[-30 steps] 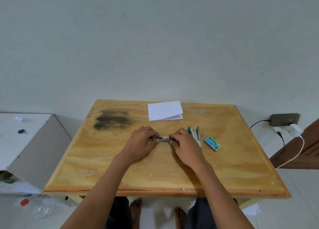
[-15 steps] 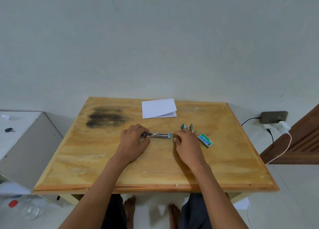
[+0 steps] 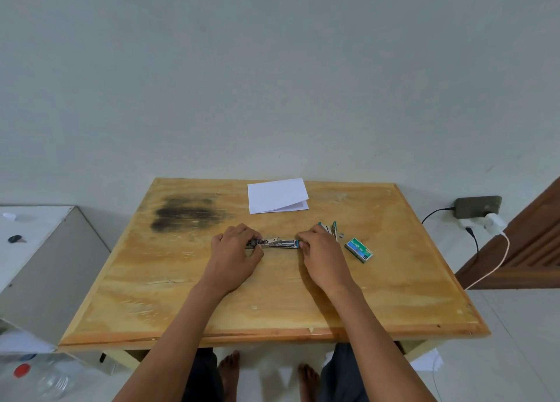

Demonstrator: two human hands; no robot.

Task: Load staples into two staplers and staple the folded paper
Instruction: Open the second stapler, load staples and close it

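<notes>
A small metal stapler [image 3: 277, 244] lies opened out flat on the wooden table [image 3: 272, 310], its long axis running left to right. My left hand [image 3: 235, 256] grips its left end with curled fingers. My right hand [image 3: 322, 254] pinches its right, teal-tipped end. A second stapler [image 3: 331, 229], teal and metal, lies just behind my right hand, partly hidden by it. A green staple box [image 3: 359, 249] sits to the right of that hand. The folded white paper [image 3: 277, 196] lies near the far edge of the table.
A dark burn stain [image 3: 188, 212] marks the table's far left. A white cabinet [image 3: 36, 250] stands to the left, with a plastic bottle [image 3: 45, 377] on the floor. A charger and cable [image 3: 485, 219] hang on the right wall beside a wooden door [image 3: 530, 250].
The stapler went from folded between my hands to spread out flat, with my hands moving apart to its two ends. The camera view shifted a little.
</notes>
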